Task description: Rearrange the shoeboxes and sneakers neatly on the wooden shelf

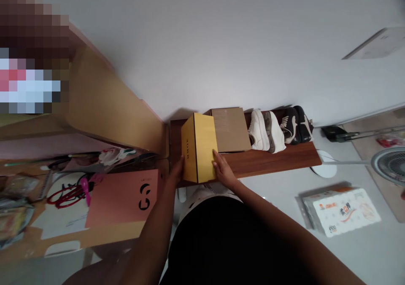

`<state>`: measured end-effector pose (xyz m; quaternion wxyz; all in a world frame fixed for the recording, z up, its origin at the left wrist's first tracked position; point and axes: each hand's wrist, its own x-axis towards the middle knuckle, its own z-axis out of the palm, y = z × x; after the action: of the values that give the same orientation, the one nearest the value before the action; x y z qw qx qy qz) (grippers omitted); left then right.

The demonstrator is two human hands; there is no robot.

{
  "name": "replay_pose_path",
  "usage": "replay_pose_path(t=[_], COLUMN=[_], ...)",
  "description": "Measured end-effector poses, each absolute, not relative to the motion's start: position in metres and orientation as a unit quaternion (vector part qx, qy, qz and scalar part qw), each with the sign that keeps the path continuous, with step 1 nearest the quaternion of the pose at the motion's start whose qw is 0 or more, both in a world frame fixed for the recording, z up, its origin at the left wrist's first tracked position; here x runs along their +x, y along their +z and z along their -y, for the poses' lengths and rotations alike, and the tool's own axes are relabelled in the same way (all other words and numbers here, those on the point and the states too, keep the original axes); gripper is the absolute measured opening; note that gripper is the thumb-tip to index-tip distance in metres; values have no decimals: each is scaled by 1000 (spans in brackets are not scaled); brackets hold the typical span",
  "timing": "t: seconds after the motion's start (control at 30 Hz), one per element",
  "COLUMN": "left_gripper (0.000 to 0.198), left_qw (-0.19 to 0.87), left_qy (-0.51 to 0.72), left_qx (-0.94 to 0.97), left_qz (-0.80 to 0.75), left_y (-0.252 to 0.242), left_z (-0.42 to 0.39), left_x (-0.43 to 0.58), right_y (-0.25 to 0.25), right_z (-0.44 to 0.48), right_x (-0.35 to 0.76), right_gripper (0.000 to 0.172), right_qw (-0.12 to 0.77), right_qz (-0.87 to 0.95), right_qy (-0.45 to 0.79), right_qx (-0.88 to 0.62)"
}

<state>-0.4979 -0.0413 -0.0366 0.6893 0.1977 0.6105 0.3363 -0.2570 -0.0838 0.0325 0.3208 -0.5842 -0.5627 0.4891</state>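
A yellow box with dark lettering on its left face is between my two hands, at the left end of a dark wooden shelf top. My left hand presses against its left side, the fingers partly hidden. On the opposite side, my right hand grips the near right edge with thumb and fingers. Whether the box rests on the wood or is held just above it, I cannot tell. Right beside it sits a brown cardboard box.
White shoes and black shoes line the shelf's right part, by the wall. A wrapped tissue pack and a fan stand to the right. At left, a desk holds a pink bag and clutter beneath a wooden panel.
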Motion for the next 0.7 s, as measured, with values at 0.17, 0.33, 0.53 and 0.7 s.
replay_pose_path(t=[0.17,0.33,0.53,0.7], left_gripper=[54,55,58,57], left_qw=[726,694,642,581], left_qy=[326,351,415,415], left_qx=[132,133,164,188], left_qz=[-592,-615,-624,-674], left_y=[-36,-32,-11,3], left_z=[53,54,45,29], left_x=[-497,-515,-530,-534], right_y=[23,23,28,24], right_z=[85,80,64,38], right_x=[-258,-265,-276,-288], right_gripper=[61,65,93,83], right_qw=[313,319,287,272], right_qz=[566,572,565,530], right_qy=[475,473,483,520], right_qx=[-596,-589,-605,-612])
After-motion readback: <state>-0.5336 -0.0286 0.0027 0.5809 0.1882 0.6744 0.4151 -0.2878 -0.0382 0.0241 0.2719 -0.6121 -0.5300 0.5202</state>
